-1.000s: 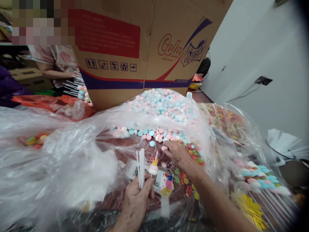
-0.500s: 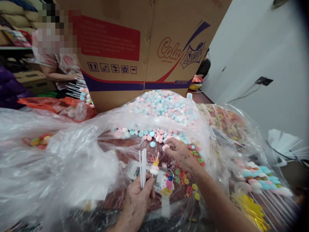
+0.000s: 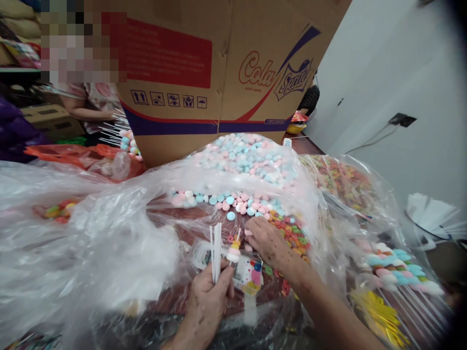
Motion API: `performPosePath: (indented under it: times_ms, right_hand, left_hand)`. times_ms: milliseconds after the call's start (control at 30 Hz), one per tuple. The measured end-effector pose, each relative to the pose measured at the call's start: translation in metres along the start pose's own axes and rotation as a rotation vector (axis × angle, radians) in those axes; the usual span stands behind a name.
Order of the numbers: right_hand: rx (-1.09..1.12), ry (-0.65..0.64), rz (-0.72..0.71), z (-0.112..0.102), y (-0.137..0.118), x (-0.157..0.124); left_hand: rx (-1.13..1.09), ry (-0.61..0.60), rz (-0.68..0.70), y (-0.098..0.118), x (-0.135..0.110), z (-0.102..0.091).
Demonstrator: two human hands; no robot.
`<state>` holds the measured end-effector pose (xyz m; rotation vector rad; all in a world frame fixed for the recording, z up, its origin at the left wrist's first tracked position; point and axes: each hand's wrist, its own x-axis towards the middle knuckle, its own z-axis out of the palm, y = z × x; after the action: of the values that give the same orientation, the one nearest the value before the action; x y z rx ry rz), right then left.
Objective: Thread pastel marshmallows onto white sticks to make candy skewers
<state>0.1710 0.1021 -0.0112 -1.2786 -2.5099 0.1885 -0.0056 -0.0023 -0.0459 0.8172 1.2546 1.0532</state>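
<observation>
My left hand (image 3: 211, 291) is closed around several white sticks (image 3: 216, 248), which point upward. It also grips a stick threaded with candy (image 3: 234, 253), white and pink pieces below a yellow one. Just to the right, my right hand (image 3: 266, 240) is closed, with a pink marshmallow (image 3: 248, 233) at its fingertips. Behind the hands, pink, blue and white marshmallows (image 3: 233, 201) spill from a large clear plastic bag (image 3: 302, 189). Gummy rings (image 3: 292, 233) lie beside and partly behind my right forearm. A printed packet (image 3: 251, 277) lies under the left hand's candy stick.
A tall cardboard carton (image 3: 175, 141) stands at the back. Finished candy skewers (image 3: 401, 272) and yellow ties (image 3: 383, 316) lie at right, near a bag of gummies (image 3: 343, 180). Crumpled plastic (image 3: 120, 262) covers the left. Another person (image 3: 87, 104) is behind, at left.
My right hand has drawn back from the marshmallow pile, slightly down and toward the candy stick, with the pink marshmallow in its fingers. My left hand has barely moved.
</observation>
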Motion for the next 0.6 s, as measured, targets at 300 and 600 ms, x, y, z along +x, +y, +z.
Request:
performPosePath:
  times_ms: [300, 600]
  right_hand:
    - [0.375, -0.12, 0.206, -0.036, -0.004, -0.014]
    - [0.243, -0.088, 0.295, -0.034, -0.008, -0.004]
  left_hand:
    - [0.001, 0.02, -0.022, 0.013, -0.003, 0.004]
    - [-0.008, 0.021, -0.027, 0.013, -0.003, 0.004]
